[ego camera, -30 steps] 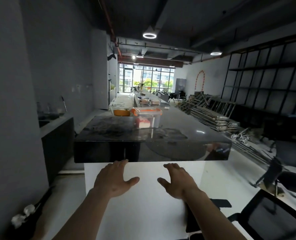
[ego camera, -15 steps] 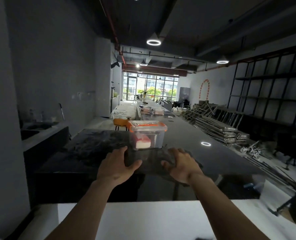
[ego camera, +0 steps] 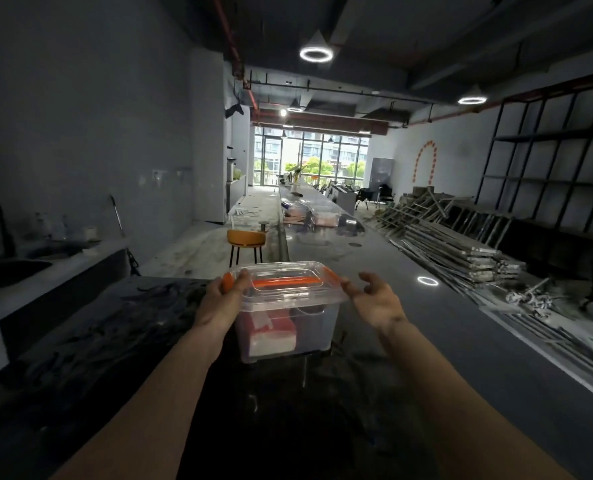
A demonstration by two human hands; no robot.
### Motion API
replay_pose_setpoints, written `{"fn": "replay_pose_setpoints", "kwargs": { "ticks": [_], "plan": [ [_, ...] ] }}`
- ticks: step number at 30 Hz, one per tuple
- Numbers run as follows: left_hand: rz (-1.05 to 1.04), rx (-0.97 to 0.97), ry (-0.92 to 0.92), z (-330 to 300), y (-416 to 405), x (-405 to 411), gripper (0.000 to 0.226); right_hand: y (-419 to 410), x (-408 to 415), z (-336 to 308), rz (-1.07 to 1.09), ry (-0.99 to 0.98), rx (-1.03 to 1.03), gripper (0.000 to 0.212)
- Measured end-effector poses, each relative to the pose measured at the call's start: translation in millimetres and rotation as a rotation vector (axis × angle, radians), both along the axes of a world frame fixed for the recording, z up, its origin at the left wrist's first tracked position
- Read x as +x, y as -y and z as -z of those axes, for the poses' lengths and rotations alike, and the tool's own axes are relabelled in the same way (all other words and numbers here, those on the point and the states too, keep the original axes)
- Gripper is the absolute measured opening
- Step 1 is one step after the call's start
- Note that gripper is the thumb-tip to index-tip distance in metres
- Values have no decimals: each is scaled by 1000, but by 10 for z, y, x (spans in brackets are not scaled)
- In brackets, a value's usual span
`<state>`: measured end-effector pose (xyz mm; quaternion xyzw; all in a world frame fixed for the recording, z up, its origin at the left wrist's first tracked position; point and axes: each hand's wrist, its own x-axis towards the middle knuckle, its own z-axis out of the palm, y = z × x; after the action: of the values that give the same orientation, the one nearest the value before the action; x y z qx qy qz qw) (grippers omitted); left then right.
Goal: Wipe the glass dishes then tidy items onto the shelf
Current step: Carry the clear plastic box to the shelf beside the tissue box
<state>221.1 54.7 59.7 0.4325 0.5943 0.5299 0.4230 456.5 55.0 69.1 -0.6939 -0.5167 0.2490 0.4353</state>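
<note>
Your left hand point(ego camera: 219, 299) grips the box point(ego camera: 284, 317) lid's end on the worktop point(ego camera: 115, 341); your right hand point(ego camera: 374, 303), open, maybe touches it.

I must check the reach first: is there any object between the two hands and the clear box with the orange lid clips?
Nothing visible. The left hand already touches the clear box at its left clip; the right hand is open beside its right edge.

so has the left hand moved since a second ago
Yes. The left hand has gone forward from the counter's near edge to the clear box, and now touches the orange latch on its left side.
</note>
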Motion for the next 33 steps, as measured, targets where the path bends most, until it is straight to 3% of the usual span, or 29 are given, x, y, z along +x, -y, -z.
{"fn": "replay_pose_setpoints", "kwargs": {
  "ticks": [6, 8, 11, 16, 18, 20, 24, 26, 29, 33],
  "plan": [
    [-72, -87, 149, 73, -355, 51, 53, -787, 209, 209, -75, -314, -80, 106],
    [-90, -95, 129, 106, -441, 43, 47, -823, 142, 202, -132, -384, -140, 91],
    [-116, -93, 125, 147, -483, 33, 43, -827, 80, 197, -178, -401, -98, 36],
    [-213, -46, 151, 25, -342, -84, 45, -850, -90, 75, -135, -290, -11, 37],
    [-279, -9, 154, -52, -212, -235, 42, -852, -278, -10, -173, -256, 34, 57],
    [-353, 35, 154, -121, 5, -445, 32, -765, -571, -82, -251, -276, 66, 68],
    [-527, 125, 184, -177, 628, -1039, 30, -459, -1359, -135, -434, -355, 39, 41],
    [-616, 146, 164, -196, 1045, -1372, 30, -249, -1826, -117, -509, -360, 18, 39],
    [-736, 165, 137, -221, 1779, -1895, 8, 210, -2569, -123, -646, -365, -21, 40],
    [-923, 193, 132, -199, 2936, -2640, 32, 1061, -3570, -123, -840, -340, -51, 34]
  ]
}}
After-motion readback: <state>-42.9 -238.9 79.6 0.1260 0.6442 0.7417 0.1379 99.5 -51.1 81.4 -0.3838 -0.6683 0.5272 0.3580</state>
